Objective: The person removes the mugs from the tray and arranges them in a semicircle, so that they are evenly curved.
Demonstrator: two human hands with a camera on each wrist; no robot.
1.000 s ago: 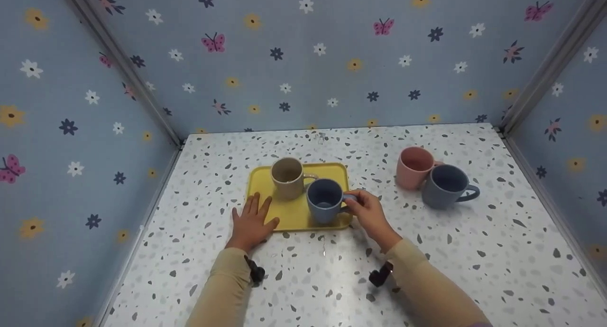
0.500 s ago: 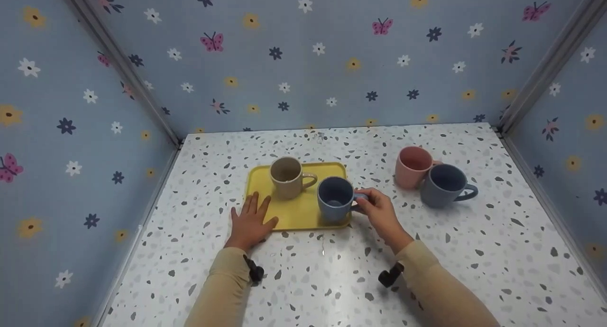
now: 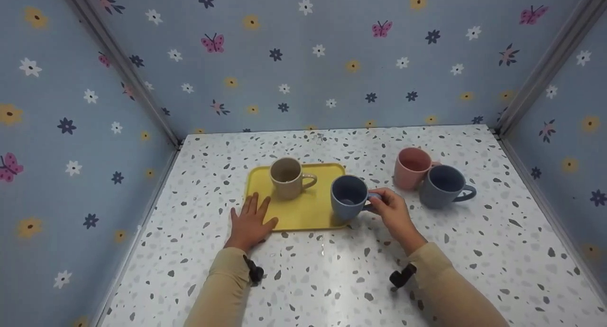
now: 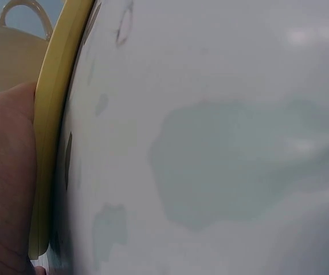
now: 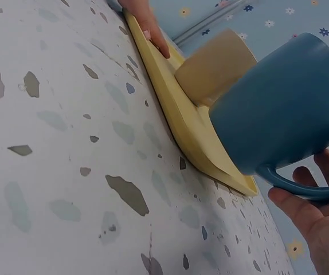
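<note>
Blue mug (image 3: 349,196), upright, sits over the right edge of the yellow tray (image 3: 303,213), the right hand (image 3: 393,213) clamped on its handle. The left hand (image 3: 251,225) has its fingers spread apart, resting on the tray's front left corner and gripping nothing.

The head view looks down into the blue mug; the right wrist view gives its outer wall, the fingers and thumb about the handle (image 5: 299,188), and tray floor showing beneath its base. That view also catches the left hand's fingertips at the tray's far end. In the left wrist view, part of the left hand lies against the tray's rim, with the looped handle of the beige mug (image 3: 287,180) above. Only the head view shows the pink mug (image 3: 411,170) and grey-blue mug (image 3: 441,189), close together at right; whether they touch I cannot tell.

The tabletop (image 3: 303,289) is white with grey chips, with a glare near the front. Pale blue walls (image 3: 303,32) carry flowers and butterflies, with grey posts (image 3: 118,63) at the corners.
</note>
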